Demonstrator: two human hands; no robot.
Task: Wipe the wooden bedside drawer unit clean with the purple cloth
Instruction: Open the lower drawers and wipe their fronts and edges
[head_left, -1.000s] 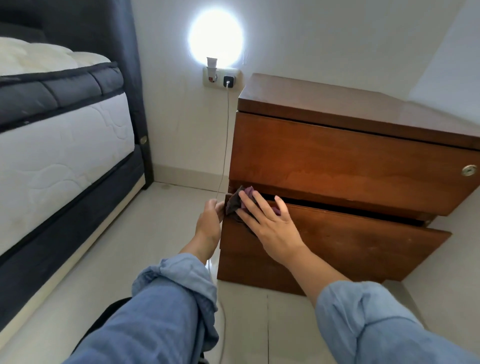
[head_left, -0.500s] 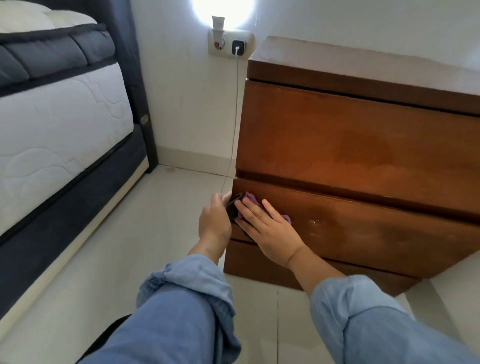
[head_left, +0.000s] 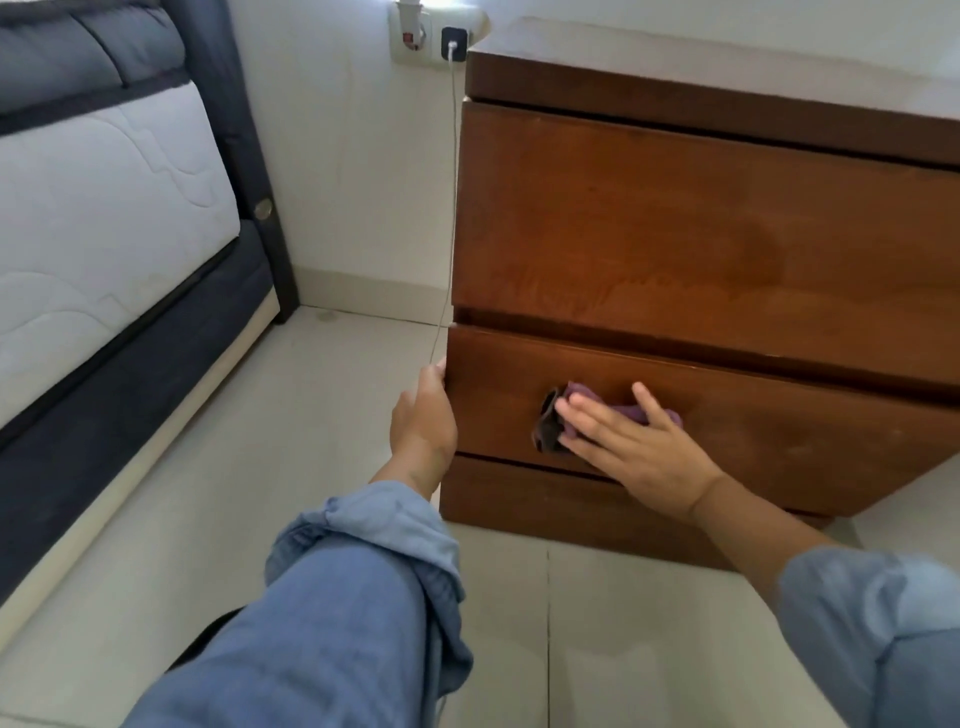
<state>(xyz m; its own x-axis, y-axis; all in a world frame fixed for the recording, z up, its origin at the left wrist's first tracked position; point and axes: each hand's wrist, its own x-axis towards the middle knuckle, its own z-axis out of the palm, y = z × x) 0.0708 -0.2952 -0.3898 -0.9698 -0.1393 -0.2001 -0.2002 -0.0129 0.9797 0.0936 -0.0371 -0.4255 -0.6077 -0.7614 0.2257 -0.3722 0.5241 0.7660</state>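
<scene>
Nearest us, two rolled-up blue denim sleeves (head_left: 363, 587) fill the bottom of the view, forearms reaching forward over the pale tiled floor (head_left: 291, 415). At about 11 o'clock from the sleeves, the left hand (head_left: 423, 421) is up against the left edge of the lower drawer (head_left: 779, 431); its fingers go round the corner out of sight, so how tightly it grips I cannot tell. And over at 1 o'clock, the right hand (head_left: 628, 441) lies flat, fingers straight and spread, pressing the purple cloth (head_left: 582, 410) against the lower drawer front. The cloth is bunched up under the palm, a dark fold poking out at its 9 o'clock side, a purple edge showing past the thumb at 3 o'clock. It sits left of centre on that drawer panel.

Above, at 12 o'clock, there's the upper drawer (head_left: 701, 234) of the wooden bedside drawer unit (head_left: 675, 73), shut, a dark gap between the two fronts. A thin white cable (head_left: 451, 208) hangs down just beside the unit's left edge from a black charger (head_left: 454, 39) in the wall socket (head_left: 415, 36). Off at 9 to 10 o'clock, the bed (head_left: 104, 208), with its white quilted mattress and dark frame, stands well apart.
</scene>
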